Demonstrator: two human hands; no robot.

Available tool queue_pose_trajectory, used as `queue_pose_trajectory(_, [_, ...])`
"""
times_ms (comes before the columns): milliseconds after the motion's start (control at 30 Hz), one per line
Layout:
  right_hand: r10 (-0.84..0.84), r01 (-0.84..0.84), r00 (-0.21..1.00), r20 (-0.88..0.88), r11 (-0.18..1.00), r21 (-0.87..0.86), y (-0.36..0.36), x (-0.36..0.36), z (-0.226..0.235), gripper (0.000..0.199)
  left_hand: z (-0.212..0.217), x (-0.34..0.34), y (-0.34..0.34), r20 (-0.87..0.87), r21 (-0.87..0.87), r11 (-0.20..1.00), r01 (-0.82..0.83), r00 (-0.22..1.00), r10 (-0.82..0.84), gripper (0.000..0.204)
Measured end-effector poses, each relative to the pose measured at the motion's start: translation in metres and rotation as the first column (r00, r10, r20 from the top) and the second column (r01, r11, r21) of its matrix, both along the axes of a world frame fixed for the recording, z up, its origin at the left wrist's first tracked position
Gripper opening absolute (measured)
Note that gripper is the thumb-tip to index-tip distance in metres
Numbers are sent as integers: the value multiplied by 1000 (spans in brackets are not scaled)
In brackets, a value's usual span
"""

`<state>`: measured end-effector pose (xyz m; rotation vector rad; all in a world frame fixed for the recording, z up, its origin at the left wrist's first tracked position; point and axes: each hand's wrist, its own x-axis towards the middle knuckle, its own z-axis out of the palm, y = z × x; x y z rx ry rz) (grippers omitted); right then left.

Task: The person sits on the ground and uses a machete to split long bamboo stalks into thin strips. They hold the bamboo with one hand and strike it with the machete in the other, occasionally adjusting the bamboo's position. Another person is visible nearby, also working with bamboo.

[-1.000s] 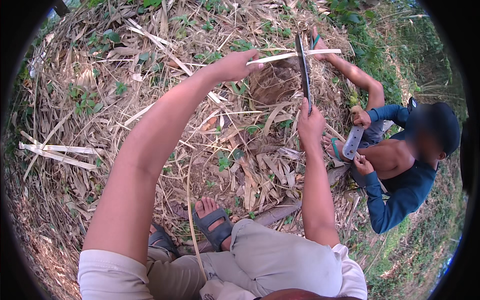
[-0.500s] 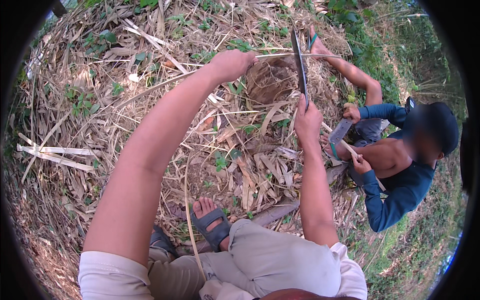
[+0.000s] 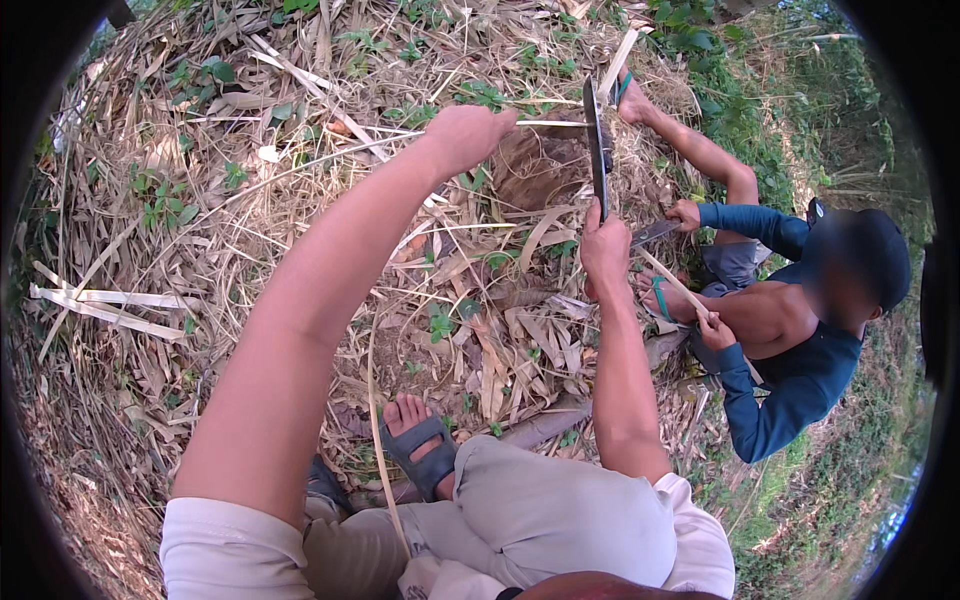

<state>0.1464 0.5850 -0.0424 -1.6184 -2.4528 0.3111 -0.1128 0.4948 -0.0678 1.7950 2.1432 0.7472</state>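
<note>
My left hand is closed round a thin pale bamboo strip, whose long tail runs back to the left beneath my forearm. My right hand grips the handle of a long dark machete. The blade points away from me and crosses the strip just right of a cut stump. Beside the blade's tip, a short, wide pale piece of strip slants up to the right; whether it is joined to the strip I hold cannot be told.
At right a crouching person in a dark blue top holds a knife and a pale strip. Split pale pieces lie at left. Another thin strip curves by my sandalled foot. Dry leaves cover the ground.
The strip's end that stretched right past my blade is gone from there, and a pale piece now shows by the blade's tip. The other person's knife has moved up and left.
</note>
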Motion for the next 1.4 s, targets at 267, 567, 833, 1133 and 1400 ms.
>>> queue_pose_trajectory(267, [-193,33,945,-263,859,-512,13,-6,5,63,-6,-11,6,241,-109,993,38,970,-10,43])
queue_pose_trajectory(567, [137,-103,933,-334,988,117,-16,-21,48,51,-13,-7,7,440,-212,977,12,894,85,48])
queue_pose_trajectory(833, [-4,-84,837,-548,987,-135,-15,-18,28,30,25,-5,-49,656,-359,930,72,729,197,49])
queue_pose_trajectory(1133, [49,-491,385,-921,856,-160,-114,-84,47,37,101,-42,-242,588,-453,875,172,795,149,53])
queue_pose_trajectory(1400, [-8,-815,438,-899,419,-400,-200,-132,70,28,148,-40,-372,571,-457,879,-134,713,406,51])
